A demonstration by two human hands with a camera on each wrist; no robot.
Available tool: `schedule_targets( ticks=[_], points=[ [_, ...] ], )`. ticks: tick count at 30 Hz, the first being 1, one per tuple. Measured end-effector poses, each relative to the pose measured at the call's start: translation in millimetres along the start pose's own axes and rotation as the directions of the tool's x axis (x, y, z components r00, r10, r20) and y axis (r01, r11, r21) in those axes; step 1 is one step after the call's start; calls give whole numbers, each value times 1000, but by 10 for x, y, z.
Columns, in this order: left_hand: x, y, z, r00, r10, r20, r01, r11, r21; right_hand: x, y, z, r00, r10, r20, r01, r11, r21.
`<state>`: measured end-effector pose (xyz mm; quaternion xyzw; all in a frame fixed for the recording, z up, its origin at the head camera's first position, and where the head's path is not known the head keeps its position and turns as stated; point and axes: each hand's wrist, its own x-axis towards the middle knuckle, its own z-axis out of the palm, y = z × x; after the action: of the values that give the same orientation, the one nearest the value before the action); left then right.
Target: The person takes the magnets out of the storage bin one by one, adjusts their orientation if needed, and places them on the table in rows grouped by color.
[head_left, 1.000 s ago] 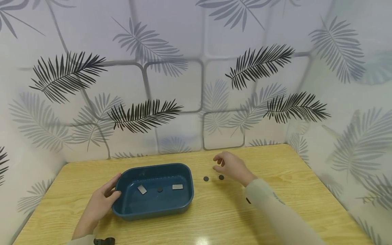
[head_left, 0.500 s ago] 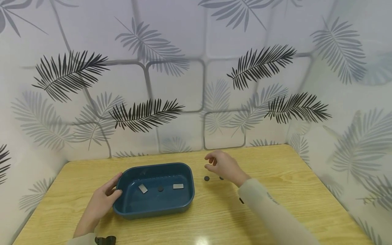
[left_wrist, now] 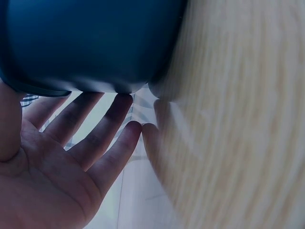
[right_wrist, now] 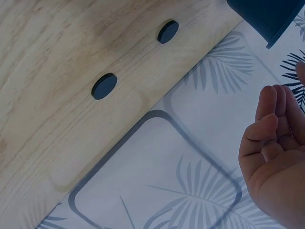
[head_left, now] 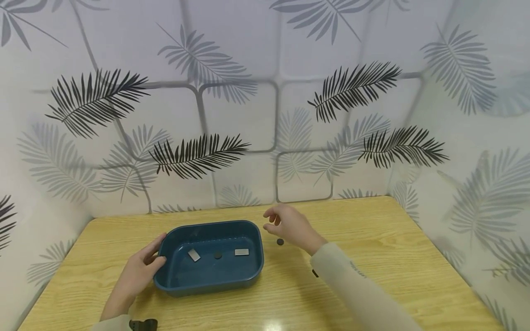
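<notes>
A dark blue plastic tub (head_left: pixel 207 286) stands on the table, and my left hand (head_left: pixel 134 273) grips its left end. The thumb lies at the rim; in the left wrist view the fingers (left_wrist: pixel 112 162) reach along the outer wall. Inside the tub are a pale rectangular piece (head_left: pixel 193 255), another pale rectangular piece (head_left: pixel 242 252) and a dark round disc (head_left: pixel 217 255). My right hand (head_left: pixel 291 227) is raised just right of the tub, fingers loosely curved, thumb and fingertips apart with nothing visible between them. Below it lies a dark disc (head_left: pixel 280 242).
Two dark discs, a nearer one (right_wrist: pixel 104 86) and a farther one (right_wrist: pixel 167 31), lie on the wooden table (head_left: pixel 372 239) in the right wrist view. A leaf-patterned wall covering (head_left: pixel 248 184) rises behind the table's back edge.
My right hand has moved left toward the tub, passing above the discs and now covering the right one in the head view. The left hand keeps its grip on the tub.
</notes>
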<state>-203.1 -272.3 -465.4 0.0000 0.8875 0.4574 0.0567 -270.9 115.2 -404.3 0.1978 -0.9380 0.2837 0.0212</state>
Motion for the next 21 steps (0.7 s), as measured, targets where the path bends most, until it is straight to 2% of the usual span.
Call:
schedule_targets(
  ticks=[10, 16, 21],
  points=[
    [-12, 6, 0, 999, 42, -14, -42, 999, 17, 21, -165, 152, 998, -28, 53, 25, 999, 46],
    [-11, 14, 0, 999, 36, -13, -36, 999, 7, 51, -270, 248, 995, -68, 74, 65, 997, 50],
    [-13, 18, -4, 1000, 24, -10, -24, 1000, 0, 55, -358, 334, 994, -53, 99, 45, 996, 80]
  ],
)
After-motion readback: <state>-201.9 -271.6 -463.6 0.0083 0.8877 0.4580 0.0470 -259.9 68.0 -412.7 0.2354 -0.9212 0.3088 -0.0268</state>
